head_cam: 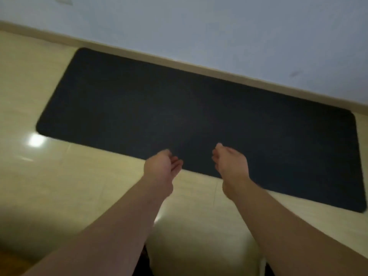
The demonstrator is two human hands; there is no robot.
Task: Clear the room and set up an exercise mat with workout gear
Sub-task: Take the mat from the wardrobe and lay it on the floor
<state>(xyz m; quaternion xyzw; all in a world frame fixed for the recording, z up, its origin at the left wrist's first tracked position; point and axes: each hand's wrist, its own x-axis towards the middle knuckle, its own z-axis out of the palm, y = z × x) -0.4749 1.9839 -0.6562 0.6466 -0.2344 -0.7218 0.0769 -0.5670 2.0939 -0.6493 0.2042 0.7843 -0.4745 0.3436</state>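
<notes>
Bare forearms [111, 226] reach forward, with the left hand [162, 168] and right hand [231, 163] over the near edge of the mat [179, 108]. Each grip is slack, fingers loosely curled and holding nothing. The black mat lies unrolled on the floor [59, 176], its far edge along the skirting [179, 64].

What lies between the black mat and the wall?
Only the beige skirting board; the mat runs along it below the wall, as the head view shows.
</notes>
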